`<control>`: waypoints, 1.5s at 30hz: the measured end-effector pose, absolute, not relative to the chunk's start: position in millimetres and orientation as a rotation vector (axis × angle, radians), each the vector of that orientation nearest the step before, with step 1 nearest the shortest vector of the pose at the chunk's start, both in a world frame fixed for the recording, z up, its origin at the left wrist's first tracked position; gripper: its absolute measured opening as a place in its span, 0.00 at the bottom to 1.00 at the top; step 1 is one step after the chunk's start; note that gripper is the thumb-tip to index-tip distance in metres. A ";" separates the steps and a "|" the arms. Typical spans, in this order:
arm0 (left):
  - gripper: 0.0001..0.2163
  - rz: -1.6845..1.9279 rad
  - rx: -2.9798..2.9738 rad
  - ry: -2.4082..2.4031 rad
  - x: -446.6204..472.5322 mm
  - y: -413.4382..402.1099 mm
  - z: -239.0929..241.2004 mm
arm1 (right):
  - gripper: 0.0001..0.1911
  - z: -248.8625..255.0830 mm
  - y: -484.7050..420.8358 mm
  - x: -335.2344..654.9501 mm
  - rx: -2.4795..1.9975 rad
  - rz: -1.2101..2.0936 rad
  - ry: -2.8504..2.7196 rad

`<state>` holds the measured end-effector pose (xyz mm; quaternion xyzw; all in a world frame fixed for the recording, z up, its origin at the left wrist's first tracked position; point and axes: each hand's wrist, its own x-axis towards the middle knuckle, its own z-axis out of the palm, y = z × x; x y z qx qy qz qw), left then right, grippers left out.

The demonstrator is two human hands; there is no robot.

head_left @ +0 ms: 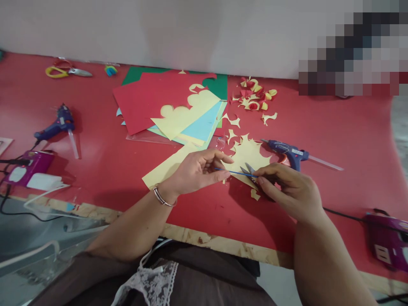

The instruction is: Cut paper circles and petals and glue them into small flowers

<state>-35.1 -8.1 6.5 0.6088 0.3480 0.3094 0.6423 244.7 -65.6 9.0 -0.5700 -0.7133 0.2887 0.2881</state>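
Observation:
A thin blue stick (pixel 239 173) stretches between my two hands, above cut pale-yellow paper (pixel 247 148). My right hand (pixel 288 187) pinches its right end between thumb and fingers. My left hand (pixel 199 170) is at the other end, thumb and index finger apart, with the stick lying along the thumb. Open scissor blades (pixel 250 168) show on the paper beside my right fingers; the handles are mostly hidden under that hand. Just beyond my right hand lies a blue glue gun (pixel 287 151) with a clear glue stick in its back.
Red, yellow, blue and green paper sheets (pixel 143 100) overlap at the back. Red and yellow paper curls (pixel 253 95) and scraps lie to their right. At left are yellow-handled scissors (pixel 68 72), another glue gun (pixel 60 121) and a purple power strip (pixel 38 165); another purple strip (pixel 387 238) sits at right.

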 end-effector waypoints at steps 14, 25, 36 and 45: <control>0.24 0.814 1.299 0.870 -24.4 -12.7 5.8 | 0.07 10.2 -68.2 235.6 -1.468 0.772 -1.913; 0.23 0.740 1.268 0.813 -28.7 -6.3 0.8 | 0.06 13.1 -67.9 233.4 -1.474 0.821 -1.886; 0.18 0.743 1.238 0.806 -28.7 -3.5 1.8 | 0.12 12.6 -67.1 239.9 -1.590 0.904 -1.722; 0.18 0.785 1.207 0.864 -27.5 -4.6 1.4 | 0.14 1.7 -62.9 241.3 -1.458 1.143 -1.177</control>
